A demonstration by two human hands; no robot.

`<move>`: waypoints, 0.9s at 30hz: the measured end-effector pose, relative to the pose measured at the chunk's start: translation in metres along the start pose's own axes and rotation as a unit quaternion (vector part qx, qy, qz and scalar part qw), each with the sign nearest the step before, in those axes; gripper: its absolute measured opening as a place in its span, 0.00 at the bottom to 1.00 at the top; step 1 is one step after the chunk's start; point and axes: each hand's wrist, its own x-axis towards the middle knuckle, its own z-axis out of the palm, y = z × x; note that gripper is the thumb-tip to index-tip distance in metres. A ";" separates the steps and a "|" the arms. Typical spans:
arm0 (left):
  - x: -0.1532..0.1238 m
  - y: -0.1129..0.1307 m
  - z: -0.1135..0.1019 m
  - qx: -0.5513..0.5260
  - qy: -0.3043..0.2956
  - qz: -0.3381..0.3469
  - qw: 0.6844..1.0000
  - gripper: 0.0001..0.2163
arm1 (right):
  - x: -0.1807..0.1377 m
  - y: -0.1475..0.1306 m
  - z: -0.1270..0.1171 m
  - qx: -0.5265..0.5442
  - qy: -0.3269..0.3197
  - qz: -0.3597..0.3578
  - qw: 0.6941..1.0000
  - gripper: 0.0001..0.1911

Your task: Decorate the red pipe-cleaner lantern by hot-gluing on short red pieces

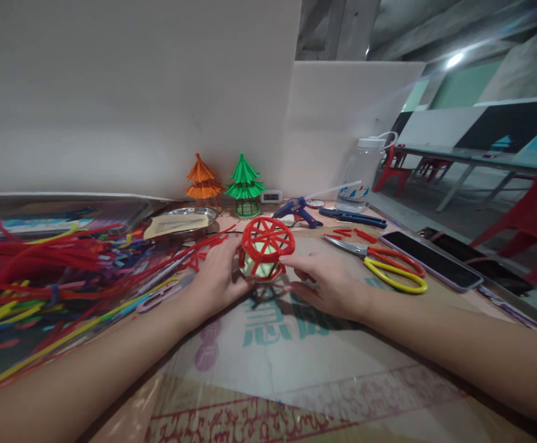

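A small red pipe-cleaner frame (268, 237) stands in the middle of the table. Its round top has spokes like a wheel, short posts drop from it, and a pale greenish disc shows inside. My left hand (215, 277) is closed around its left side, thumb in front and fingers partly hidden behind. On the other side, my right hand (331, 280) has its index fingertip at the frame's right edge. Its thumb is apart from that finger, and I see nothing held between them. Red pipe-cleaner scraps (204, 249) lie just past my left hand.
Orange (202, 178) and green pagoda models (243, 184) stand by the wall. A blue glue gun (298, 211), scissors (395, 266), phone (430, 258) and clear bottle (357, 175) are at right. Colourful pipe cleaners (32, 271) are heaped at left, near a metal dish (210, 215).
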 end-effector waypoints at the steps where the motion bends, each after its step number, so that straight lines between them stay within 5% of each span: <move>1: 0.000 0.000 0.000 0.000 0.000 -0.001 1.000 0.27 | 0.000 0.000 0.000 -0.002 -0.003 -0.001 1.000 0.14; 13: 0.000 0.003 -0.003 0.000 -0.005 0.010 1.000 0.28 | 0.000 -0.002 -0.001 0.012 0.008 -0.035 0.999 0.18; 27: 0.001 0.002 -0.001 -0.019 -0.002 0.021 1.000 0.27 | -0.002 -0.003 -0.001 0.010 -0.014 0.015 1.000 0.19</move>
